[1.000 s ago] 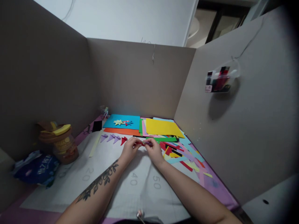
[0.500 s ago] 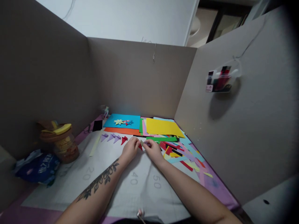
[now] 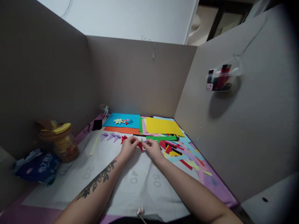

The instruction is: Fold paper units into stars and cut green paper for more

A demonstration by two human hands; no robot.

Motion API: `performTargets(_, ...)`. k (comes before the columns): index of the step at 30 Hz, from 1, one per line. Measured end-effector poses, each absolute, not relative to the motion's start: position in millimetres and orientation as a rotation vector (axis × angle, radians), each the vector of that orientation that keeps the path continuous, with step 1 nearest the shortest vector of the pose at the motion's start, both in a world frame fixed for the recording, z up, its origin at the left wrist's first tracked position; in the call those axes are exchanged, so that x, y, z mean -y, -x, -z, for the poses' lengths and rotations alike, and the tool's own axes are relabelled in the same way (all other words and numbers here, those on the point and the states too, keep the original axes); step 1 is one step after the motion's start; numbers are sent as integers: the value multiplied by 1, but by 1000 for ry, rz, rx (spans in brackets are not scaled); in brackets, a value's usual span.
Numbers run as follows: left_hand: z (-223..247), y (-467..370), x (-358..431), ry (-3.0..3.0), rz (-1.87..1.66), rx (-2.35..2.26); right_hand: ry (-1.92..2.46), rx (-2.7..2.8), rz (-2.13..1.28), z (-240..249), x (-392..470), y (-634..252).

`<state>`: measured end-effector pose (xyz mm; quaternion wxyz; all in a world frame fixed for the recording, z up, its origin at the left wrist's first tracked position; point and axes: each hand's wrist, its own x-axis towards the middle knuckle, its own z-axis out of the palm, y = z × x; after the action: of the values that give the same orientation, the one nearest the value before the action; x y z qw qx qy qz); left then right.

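Observation:
Between my two hands is a small folded paper piece (image 3: 140, 145) with a red point below and a pale tip on top. My left hand (image 3: 130, 146) pinches its red side. My right hand (image 3: 151, 147) is closed at the other side, on a bit of pale purple paper. A red folded paper piece (image 3: 123, 138) lies just left of my left hand, partly hidden by it. Several purple folded pieces (image 3: 113, 137) sit in a row farther left. Finished-looking paper stars (image 3: 119, 121) rest on a blue sheet (image 3: 108, 120) behind.
Loose coloured paper strips (image 3: 175, 151) are heaped at the right. A yellow sheet (image 3: 163, 126) lies on other papers at the back. At the left stand a brown tub (image 3: 66, 146) and a blue packet (image 3: 38, 166). A clear container (image 3: 221, 79) hangs on the right wall.
My left hand has shifted slightly left, and more of the red point shows between my hands. My right hand has stayed nearly still.

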<state>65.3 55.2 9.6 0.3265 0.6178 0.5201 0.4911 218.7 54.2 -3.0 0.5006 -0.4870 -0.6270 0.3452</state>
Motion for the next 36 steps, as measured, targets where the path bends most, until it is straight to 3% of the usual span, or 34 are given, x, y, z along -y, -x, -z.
performTargets(10,-12,-68,-51,-1536,-1248,-1273,1172,1499,-854,4,-55,-219)
performTargets(16,-15,-64,-53,-1515,-1366,-1289,1172,1385,-1017,-2,-52,-220)
performTargets(29,-12,-72,-48,-1387,-1239,-1122,1048,1284,-1309,-1,-53,-221)
performTargets(32,-14,-71,-49,-1324,-1270,-1120,1044,1250,-1170,-5,-54,-223)
performTargets(36,-18,-70,-49,-1231,-1296,-1130,968,1324,-735,-40,-32,-219)
